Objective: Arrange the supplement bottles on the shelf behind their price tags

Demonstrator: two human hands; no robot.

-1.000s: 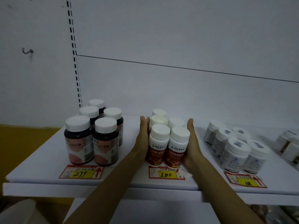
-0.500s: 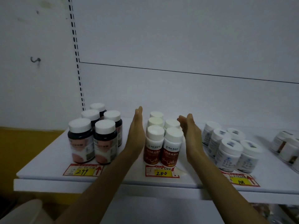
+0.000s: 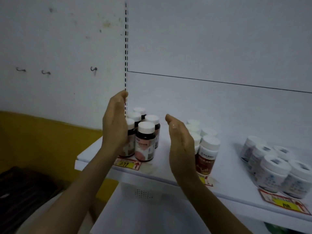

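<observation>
Two hands are raised before the shelf, palms facing each other, fingers straight, each grip open and holding nothing. At centre-left of the frame, the left hand overlaps the front-left of the dark bottles; whether it touches them I cannot tell. They stand behind the 299 price tag. At centre, the right hand hides part of the red-labelled bottles. At lower right, white bottles stand behind a second price tag.

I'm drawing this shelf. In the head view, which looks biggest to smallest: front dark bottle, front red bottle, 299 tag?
Tied, too alike to rank: front dark bottle and front red bottle.
Smallest: 299 tag.
</observation>
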